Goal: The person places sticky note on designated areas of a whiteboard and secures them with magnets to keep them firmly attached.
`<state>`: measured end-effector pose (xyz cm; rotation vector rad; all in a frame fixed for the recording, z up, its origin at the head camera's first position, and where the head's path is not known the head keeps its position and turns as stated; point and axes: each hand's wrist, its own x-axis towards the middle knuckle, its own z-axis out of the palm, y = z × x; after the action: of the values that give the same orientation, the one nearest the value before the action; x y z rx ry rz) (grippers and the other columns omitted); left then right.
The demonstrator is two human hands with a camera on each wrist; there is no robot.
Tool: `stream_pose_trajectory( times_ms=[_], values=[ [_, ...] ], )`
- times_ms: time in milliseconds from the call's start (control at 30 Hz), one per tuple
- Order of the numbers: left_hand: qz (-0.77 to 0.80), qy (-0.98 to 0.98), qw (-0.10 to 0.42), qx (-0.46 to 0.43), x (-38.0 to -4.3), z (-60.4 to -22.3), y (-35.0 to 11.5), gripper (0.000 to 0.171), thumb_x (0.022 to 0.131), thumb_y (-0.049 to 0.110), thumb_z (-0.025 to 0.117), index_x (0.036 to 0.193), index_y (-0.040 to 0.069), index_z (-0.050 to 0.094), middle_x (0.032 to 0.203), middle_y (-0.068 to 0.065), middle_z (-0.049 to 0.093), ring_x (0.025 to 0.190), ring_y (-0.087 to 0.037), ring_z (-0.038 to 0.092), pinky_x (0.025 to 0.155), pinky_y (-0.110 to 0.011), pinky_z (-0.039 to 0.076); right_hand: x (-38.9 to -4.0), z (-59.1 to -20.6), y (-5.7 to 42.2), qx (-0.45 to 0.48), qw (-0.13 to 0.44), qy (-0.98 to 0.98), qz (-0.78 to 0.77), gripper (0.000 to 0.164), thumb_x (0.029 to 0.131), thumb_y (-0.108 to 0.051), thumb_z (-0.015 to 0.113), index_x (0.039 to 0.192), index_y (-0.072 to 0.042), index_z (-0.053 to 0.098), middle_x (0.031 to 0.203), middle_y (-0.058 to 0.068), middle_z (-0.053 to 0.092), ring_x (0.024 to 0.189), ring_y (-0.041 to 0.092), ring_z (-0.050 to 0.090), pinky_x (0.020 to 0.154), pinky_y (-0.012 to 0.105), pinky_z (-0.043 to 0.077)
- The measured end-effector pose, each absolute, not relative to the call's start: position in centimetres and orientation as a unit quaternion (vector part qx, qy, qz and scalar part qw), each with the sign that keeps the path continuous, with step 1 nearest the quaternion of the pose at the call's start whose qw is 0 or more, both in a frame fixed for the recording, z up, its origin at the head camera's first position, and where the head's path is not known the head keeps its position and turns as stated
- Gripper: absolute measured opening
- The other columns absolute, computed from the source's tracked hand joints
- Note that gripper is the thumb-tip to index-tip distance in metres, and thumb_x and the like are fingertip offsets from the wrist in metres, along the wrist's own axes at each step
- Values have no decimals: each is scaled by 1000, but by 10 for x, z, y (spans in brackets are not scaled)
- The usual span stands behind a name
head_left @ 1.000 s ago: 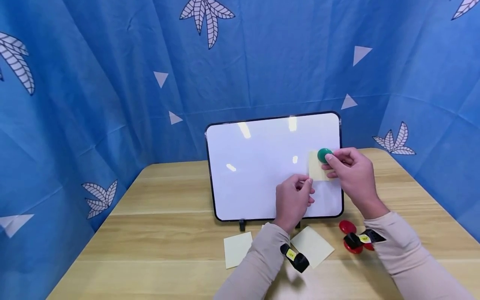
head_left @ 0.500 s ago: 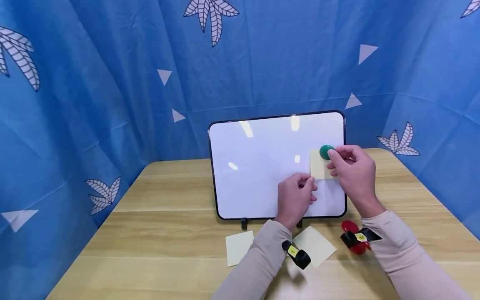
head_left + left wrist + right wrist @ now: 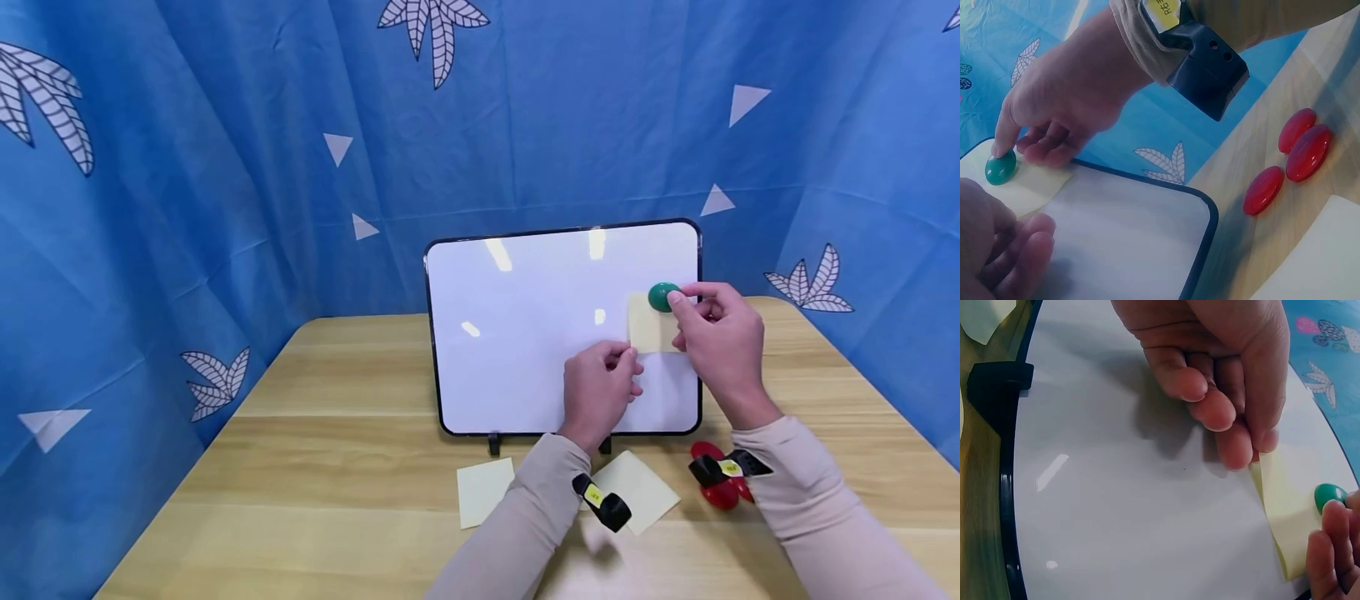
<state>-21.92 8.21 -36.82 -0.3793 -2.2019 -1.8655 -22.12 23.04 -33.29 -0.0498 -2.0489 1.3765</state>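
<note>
In the head view, a wooden table (image 3: 322,467) runs back to a blue curtain (image 3: 225,125) printed with leaves and triangles, and a black-edged whiteboard (image 3: 517,350) stands toward its far edge, right of the middle, on small black feet (image 3: 493,444). My left grip (image 3: 600,387) pinches the lower left corner of a yellow note (image 3: 649,337), which lies against the board near its right edge; the note is nearly square, its sides running close to parallel with the board's. My right grip (image 3: 720,337) pinches a green disc (image 3: 660,297) at the note's top edge, domed face toward me. Two loose notes (image 3: 482,493) (image 3: 641,492) lie on the table before the board, the right one turned cornerwise. In the left wrist view, three red discs (image 3: 1309,153) lie close together, toward the table's right edge, long outlines slanting alike. In the right wrist view, the note's left edge stands slightly off the board, and my right fingers (image 3: 1336,522) reach the green disc.
</note>
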Motion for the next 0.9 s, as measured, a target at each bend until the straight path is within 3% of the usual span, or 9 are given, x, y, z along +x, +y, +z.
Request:
stream_pose_trajectory(
  times_ms=[433,900],
  values=[
    [-610,-774,115,-127,-222,-365,85,9,96,15,68,96,9,75,64,11,64,47,-1,59,50,-20,53,-222,-332,234,-1,315,-765,562,38,97,-38,65,122,-9,63,76,7,69,58,14,68,60,23,57],
    [-592,-788,115,-123,-221,-362,86,10,97,16,69,99,9,76,65,11,63,47,-1,58,51,-18,52,-222,-329,237,5,299,-765,570,39,99,-37,63,126,-9,63,82,6,71,64,14,71,64,24,57]
  ],
)
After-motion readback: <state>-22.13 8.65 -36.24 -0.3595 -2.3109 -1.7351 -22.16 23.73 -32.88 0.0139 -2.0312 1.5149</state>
